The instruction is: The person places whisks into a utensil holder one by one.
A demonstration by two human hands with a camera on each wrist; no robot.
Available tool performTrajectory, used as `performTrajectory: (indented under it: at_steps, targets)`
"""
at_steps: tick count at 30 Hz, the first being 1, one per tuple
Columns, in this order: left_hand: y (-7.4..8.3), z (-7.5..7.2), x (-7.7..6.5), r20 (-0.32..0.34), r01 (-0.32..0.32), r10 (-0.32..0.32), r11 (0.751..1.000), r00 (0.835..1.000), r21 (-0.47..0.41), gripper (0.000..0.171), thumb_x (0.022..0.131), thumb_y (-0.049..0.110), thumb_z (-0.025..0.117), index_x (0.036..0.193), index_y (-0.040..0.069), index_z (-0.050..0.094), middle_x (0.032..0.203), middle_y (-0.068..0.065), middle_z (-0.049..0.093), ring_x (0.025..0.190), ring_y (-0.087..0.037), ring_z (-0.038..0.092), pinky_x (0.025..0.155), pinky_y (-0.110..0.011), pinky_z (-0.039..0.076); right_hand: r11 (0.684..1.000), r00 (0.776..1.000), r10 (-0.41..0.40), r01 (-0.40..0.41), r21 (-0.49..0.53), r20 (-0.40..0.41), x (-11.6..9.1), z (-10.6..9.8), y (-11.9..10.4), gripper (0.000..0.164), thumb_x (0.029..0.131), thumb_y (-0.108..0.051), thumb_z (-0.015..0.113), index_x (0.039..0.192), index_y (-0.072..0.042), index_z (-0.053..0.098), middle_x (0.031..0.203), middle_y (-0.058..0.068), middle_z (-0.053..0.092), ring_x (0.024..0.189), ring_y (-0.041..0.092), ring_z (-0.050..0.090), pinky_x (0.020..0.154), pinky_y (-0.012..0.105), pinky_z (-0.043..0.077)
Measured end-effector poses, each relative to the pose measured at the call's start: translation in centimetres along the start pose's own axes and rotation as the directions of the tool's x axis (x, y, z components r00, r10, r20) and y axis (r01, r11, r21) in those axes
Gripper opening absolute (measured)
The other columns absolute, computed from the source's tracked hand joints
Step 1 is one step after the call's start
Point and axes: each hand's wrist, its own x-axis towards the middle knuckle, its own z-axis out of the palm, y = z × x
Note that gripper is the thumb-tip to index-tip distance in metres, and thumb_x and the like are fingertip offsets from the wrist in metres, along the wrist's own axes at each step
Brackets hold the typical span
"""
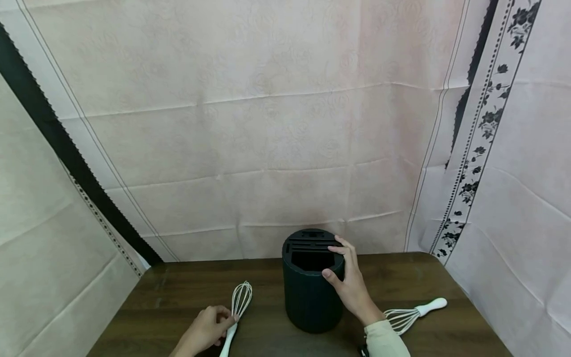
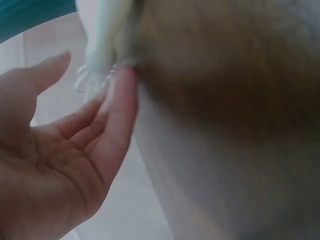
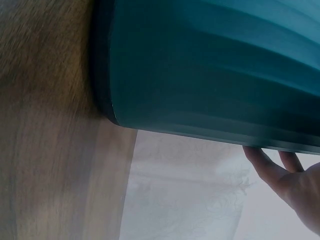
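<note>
A dark green cylindrical knife holder (image 1: 312, 305) with slots and a wide opening in its top stands upright on the table. My right hand (image 1: 352, 285) holds its upper right rim, thumb at the front and fingers further back; the right wrist view shows fingertips (image 3: 257, 157) against its side. To the left, a white whisk (image 1: 241, 300) points its wire loops away from me. Beside its handle is my left hand (image 1: 206, 327). In the left wrist view the whisk handle (image 2: 102, 35) lies between extended fingers and a thumb (image 2: 52, 72) that stands apart from it.
A second white whisk (image 1: 429, 307) lies right of the holder, partly behind my right forearm, handle pointing right. The brown wooden table (image 1: 263, 277) ends at a pale cloth backdrop (image 1: 267, 148). Cloth walls flank both sides.
</note>
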Motion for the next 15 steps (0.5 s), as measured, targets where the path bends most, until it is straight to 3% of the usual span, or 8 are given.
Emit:
performTrajectory:
  at_steps: [6,15]
  targets:
    - [0.1,-0.2,-1.4,0.021,0.043,-0.043,0.999,0.999,-0.019,0.060,0.098,0.036,0.077,0.129,-0.012,0.062,0.086,-0.003,0.068,0.071,-0.018,0.067,0.060,-0.038,0.060,1.000,1.000,-0.002,0.002,0.010,-0.010,0.1,-0.1,-0.1,0.052,0.102,-0.042,0.070,0.146,-0.024,0.049,0.169,0.003,0.027,0.153,0.038,0.030,0.114,0.074,0.026]
    - [-1.3,0.8,-2.9,0.006,-0.065,0.065,0.998,0.998,0.007,0.052,0.099,0.030,0.075,0.126,-0.013,0.064,0.088,0.002,0.071,0.081,-0.017,0.065,0.070,-0.038,0.054,1.000,1.000,0.006,-0.006,0.002,-0.002,0.1,0.0,-0.1,0.052,0.102,-0.041,0.070,0.147,-0.025,0.048,0.169,0.002,0.026,0.153,0.038,0.030,0.114,0.074,0.028]
